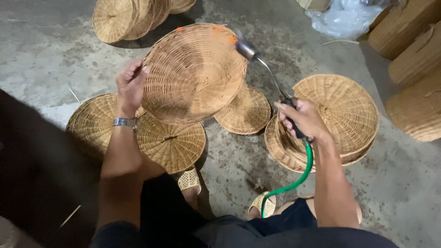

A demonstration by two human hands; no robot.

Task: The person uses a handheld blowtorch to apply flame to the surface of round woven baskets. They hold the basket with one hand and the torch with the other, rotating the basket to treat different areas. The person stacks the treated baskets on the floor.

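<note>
My left hand (130, 86) grips the left rim of a round woven wicker tray (194, 73), held up and tilted so its underside faces me. My right hand (302, 120) is closed on the black handle of a gas torch (265, 69). The torch's thin metal neck runs up and left to a metal nozzle that touches the tray's upper right rim, where small orange flames show. A green hose (303, 172) leads from the handle down toward my lap. A metal watch sits on my left wrist.
Wicker trays lie on the concrete floor: two at left (94, 121) (172, 144), one in the middle (248, 112), a stack at right (342, 110). More lean at the top left (124, 18). Woven baskets (415, 59) and clear plastic (344, 18) sit at top right. My sandalled feet (189, 180) rest below.
</note>
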